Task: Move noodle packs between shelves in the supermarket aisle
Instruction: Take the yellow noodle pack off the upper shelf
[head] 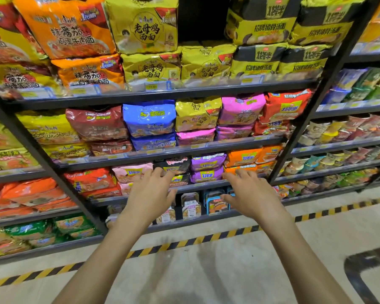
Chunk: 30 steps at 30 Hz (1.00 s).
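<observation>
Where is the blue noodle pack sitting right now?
In the head view, the blue noodle pack tops a blue stack mid-shelf on the second shelf down, between the dark red pack and the yellow pack.

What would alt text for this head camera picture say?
Two bare hands, left hand and right hand, reach with fingers spread toward purple noodle packs on a lower supermarket shelf. Both hands are empty.

The left hand (150, 191) hides part of the pink noodle pack (131, 172). Price tags (156, 86) are too blurred to read (shelf edge), and the red packs (0, 29) are cut off at the left.
</observation>
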Available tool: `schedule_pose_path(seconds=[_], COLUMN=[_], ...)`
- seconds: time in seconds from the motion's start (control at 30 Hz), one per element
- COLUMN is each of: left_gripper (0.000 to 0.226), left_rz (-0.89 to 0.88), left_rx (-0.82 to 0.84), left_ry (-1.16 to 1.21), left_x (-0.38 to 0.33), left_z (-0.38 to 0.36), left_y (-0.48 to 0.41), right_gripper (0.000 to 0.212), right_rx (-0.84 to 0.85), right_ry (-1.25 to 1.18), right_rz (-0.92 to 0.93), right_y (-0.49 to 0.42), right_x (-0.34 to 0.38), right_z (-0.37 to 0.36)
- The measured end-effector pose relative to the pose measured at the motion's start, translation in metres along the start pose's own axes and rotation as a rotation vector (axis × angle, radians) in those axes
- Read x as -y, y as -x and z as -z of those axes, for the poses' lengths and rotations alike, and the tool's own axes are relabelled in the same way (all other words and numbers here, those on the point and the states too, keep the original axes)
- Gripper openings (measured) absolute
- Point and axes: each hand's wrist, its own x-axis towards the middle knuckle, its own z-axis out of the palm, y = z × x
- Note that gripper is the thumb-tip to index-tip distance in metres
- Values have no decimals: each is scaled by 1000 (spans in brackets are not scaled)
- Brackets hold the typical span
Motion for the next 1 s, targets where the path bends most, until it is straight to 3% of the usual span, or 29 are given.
schedule_pose_path(seconds=[0.3,0.57,0.8,1.0], left_gripper=[48,46,62,86], left_rz=[-56,43,270,244], left_rx=[33,55,-97,-284], left_ry=[-84,-1,419,683], left_x=[-7,-18,-16,-15], left_z=[-14,-32,-65,-86], left_y=[-56,-150,-224,-271], right_gripper=[59,56,59,80], right_rx=[-3,-29,-191,-321], right_ry=[110,140,-206,-579], right_rz=[21,101,183,282], right_y=[-54,-142,-238,-312], right_x=[0,-46,-100,-108], right_z=[-18,-25,-23,-28])
